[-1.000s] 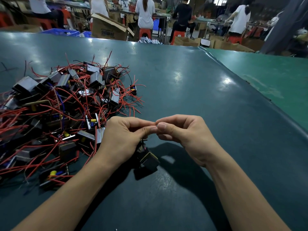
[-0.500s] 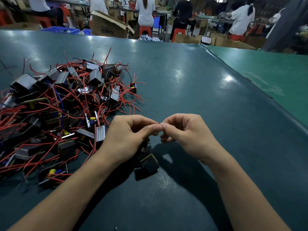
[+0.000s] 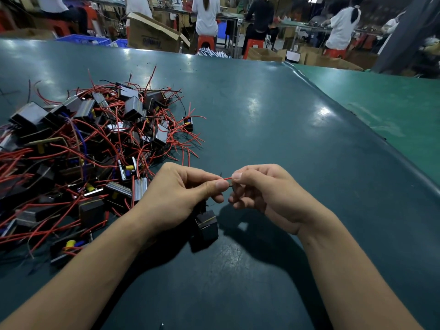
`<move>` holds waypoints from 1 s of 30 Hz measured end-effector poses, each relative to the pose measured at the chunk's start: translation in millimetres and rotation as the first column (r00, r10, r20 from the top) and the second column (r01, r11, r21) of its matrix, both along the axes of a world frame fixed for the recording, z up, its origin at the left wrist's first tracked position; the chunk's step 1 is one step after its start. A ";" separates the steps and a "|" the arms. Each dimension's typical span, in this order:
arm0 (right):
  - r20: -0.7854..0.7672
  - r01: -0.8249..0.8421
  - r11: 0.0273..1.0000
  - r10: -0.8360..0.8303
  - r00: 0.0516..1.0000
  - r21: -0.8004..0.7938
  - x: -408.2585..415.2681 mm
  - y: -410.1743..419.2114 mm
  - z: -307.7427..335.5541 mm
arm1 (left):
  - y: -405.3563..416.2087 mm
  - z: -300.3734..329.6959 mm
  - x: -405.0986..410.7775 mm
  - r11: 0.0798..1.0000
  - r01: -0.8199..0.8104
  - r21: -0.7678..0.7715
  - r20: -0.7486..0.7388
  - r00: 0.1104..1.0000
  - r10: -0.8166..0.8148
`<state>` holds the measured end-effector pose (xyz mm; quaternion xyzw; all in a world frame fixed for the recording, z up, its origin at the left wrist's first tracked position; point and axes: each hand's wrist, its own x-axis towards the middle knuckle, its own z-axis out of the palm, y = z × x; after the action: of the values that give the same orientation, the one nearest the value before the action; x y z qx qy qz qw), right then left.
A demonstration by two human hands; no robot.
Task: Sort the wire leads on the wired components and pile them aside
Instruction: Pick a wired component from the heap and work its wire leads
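Two hands pull on thin wires over a dark green counter in a busy work room.

The left hand and the right hand are close together, and each pinches the ends of a red wire and a black wire that run between them. A small black part sits just under the left hand, near the counter. The counter is shiny and shows bright spots of light. On its left side lies a big pile of black parts with red wires, all tangled up. A lighter green counter is on the right. Far back, people sit on red stools, and an open brown box stands behind the counter.
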<state>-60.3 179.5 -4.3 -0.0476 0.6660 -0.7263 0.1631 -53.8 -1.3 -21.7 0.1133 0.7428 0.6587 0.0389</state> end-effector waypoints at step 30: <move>-0.319 0.126 0.989 -0.096 0.943 0.074 -4.0 1.7 -8.6 | 1.6 -3.8 -3.4 0.995 -0.077 0.055 -0.015 0.997 0.078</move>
<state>-64.3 181.2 -12.9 -0.1173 0.7183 -0.6856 0.0159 -57.2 0.3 -25.5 0.0911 0.7287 0.6787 0.0036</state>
